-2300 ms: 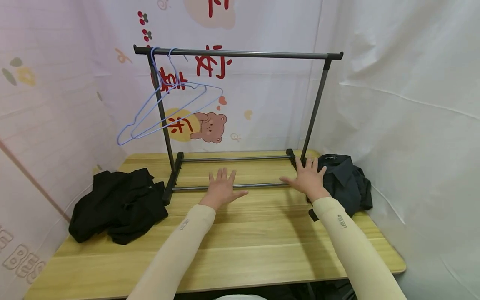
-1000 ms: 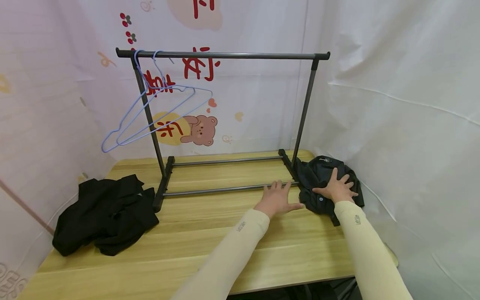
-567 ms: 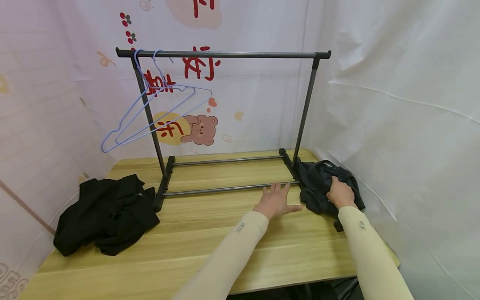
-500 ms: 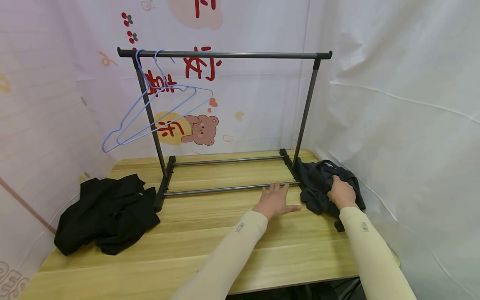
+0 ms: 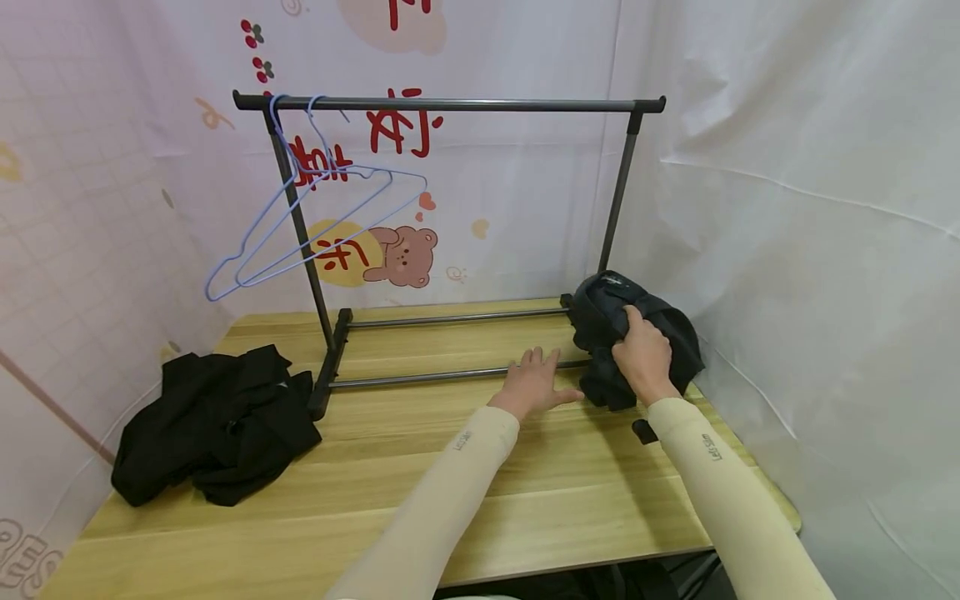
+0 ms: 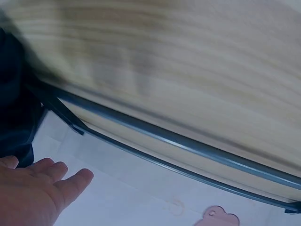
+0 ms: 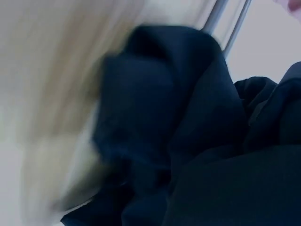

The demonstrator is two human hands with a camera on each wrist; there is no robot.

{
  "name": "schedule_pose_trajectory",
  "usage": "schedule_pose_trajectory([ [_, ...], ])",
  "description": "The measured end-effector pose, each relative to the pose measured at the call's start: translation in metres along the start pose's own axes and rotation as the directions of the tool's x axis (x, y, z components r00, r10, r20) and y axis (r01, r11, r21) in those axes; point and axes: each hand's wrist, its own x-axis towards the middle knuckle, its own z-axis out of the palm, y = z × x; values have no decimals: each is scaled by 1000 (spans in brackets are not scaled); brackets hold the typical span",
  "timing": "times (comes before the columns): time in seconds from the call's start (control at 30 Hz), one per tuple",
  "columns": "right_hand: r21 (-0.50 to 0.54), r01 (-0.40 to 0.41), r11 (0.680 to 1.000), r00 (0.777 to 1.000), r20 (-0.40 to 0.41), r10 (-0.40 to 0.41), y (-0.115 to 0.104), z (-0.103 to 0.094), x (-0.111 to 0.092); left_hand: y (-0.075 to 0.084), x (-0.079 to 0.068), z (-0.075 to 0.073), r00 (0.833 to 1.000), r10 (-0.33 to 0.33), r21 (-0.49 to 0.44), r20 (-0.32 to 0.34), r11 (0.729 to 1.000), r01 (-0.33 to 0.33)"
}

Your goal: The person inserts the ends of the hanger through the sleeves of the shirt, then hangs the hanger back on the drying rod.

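From my seat I see the right hand [image 5: 643,354] grasping the garment [image 5: 678,333], its fingers curled into the dark cloth near the middle of the bundle. Folds bulge out beyond the fingertips and on both sides of the hand, and a loose dark end shows below, by the wrist. In the head view the bundle covers the foot of the rack's [image 5: 487,105] right post, over the table [image 5: 420,508]. My right wrist feed is nearly all cloth, so the fingertips are hidden there. The left hand [image 5: 528,387] is released, fingers spread by the rack's lower front bar; its thumb points at the garment's near edge, and I can't tell whether they touch.
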Motion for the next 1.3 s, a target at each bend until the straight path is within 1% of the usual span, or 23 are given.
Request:
schedule_pose_trajectory([
  [0.1, 38, 62, 997, 998, -11, -62, -27, 8, 2, -14, 3, -7, 1000, -13, -42, -12, 999, 13],
  [0.17, 65, 95, 993, 995, -14, -94, -44, 12, 3, -24, 2, -13, 999, -26, -70, -27, 997, 24],
  [0.3, 134, 150, 980, 989, -21, -149, -80, 18, 4, -47, 2, -24, 997, -40, -157, -73, 987, 28],
  [0.37, 172, 185, 968, 983, -31, -182, -97, 21, 5, -57, 1, -30, 994, -42, -224, -105, 974, 18],
  [0.43, 210, 217, 953, 976, -38, -214, -114, 24, 5, -68, 0, -36, 988, -45, -295, -149, 955, -1],
  [0.5, 246, 239, 939, 971, -45, -235, -130, 26, 6, -79, -1, -42, 977, -47, -355, -207, 934, -30],
  [0.53, 266, 244, 933, 970, -51, -239, -138, 27, 7, -84, -2, -45, 968, -51, -379, -246, 924, -48],
  [0.57, 290, 245, 925, 969, -56, -239, -146, 28, 7, -90, -4, -49, 955, -58, -400, -290, 914, -66],
  [0.63, 340, 242, 909, 970, -70, -232, -161, 29, 11, -100, -8, -59, 921, -77, -428, -382, 898, -103],
  [0.67, 368, 242, 898, 970, -81, -228, -169, 30, 13, -105, -10, -65, 898, -86, -437, -431, 891, -125],
  [0.73, 429, 244, 870, 970, -99, -223, -185, 29, 17, -115, -14, -78, 853, -104, -438, -512, 886, -155],
  [0.77, 455, 249, 855, 968, -107, -226, -194, 29, 19, -120, -17, -85, 830, -112, -435, -546, 885, -166],
  [0.83, 506, 270, 819, 963, -127, -239, -211, 26, 23, -130, -22, -100, 785, -112, -408, -610, 893, -189],
  [0.9, 539, 293, 789, 956, -147, -255, -228, 21, 28, -138, -28, -114, 742, -99, -367, -663, 907, -207],
  [1.0, 577, 326, 748, 945, -173, -278, -249, 12, 34, -146, -37, -137, 682, -78, -328, -727, 912, -246],
  [1.07, 596, 343, 726, 939, -194, -285, -262, 5, 39, -149, -43, -153, 640, -63, -305, -766, 912, -275],
  [1.13, 621, 371, 691, 928, -230, -292, -273, -1, 43, -150, -49, -169, 598, -49, -279, -800, 913, -298],
  [1.2, 639, 396, 659, 918, -268, -292, -283, -8, 46, -151, -54, -183, 560, -31, -247, -828, 917, -314],
  [1.23, 648, 402, 647, 916, -280, -289, -286, -10, 47, -150, -57, -189, 552, -23, -234, -834, 920, -315],
  [1.27, 650, 408, 640, 913, -290, -288, -289, -12, 48, -151, -59, -194, 549, -16, -222, -835, 924, -310],
  [1.3, 652, 412, 636, 911, -293, -291, -291, -14, 47, -151, -61, -197, 554, -8, -210, -833, 930, -302],
])
